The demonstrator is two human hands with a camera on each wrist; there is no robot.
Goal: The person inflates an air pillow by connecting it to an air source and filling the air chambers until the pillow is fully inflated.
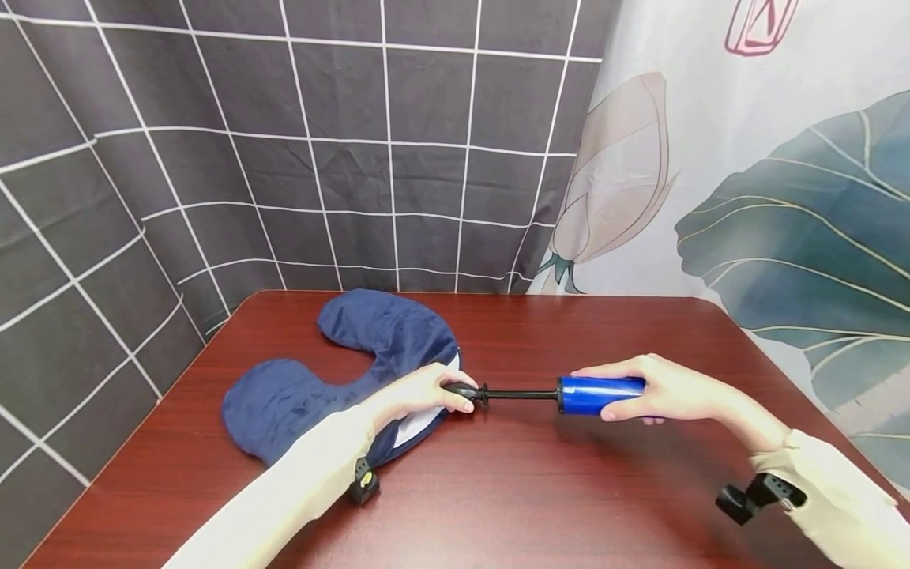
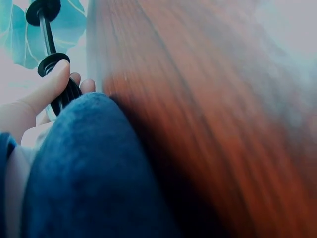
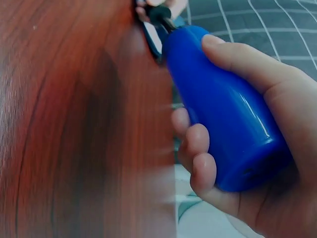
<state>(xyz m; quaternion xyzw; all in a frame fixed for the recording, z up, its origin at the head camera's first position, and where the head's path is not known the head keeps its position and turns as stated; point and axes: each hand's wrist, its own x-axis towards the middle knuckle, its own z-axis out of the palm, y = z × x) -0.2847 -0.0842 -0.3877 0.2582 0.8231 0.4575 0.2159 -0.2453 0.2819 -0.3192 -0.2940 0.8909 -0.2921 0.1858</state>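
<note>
A hand pump with a blue barrel [image 1: 593, 394] and a thin black rod [image 1: 522, 394] lies sideways between my two hands. My right hand [image 1: 671, 387] grips the barrel, thumb along one side and fingers curled round the other, as the right wrist view shows. Around the black end piece [image 2: 62, 94] beyond the rod's flange, my left hand [image 1: 423, 389] has its thumb and fingers curled. Beneath and behind the left hand lies a navy U-shaped neck pillow [image 1: 387, 324] with a white panel [image 1: 415, 427] along its outer curve. Part of the pillow is hidden by the left forearm.
The reddish-brown wooden table [image 1: 540, 490] extends under both arms. A dark grid-patterned curtain [image 1: 341, 174] hangs behind and to the left. At the right is a pale curtain [image 1: 700, 269] printed with large leaves. Each wrist wears a small black camera [image 1: 364, 482].
</note>
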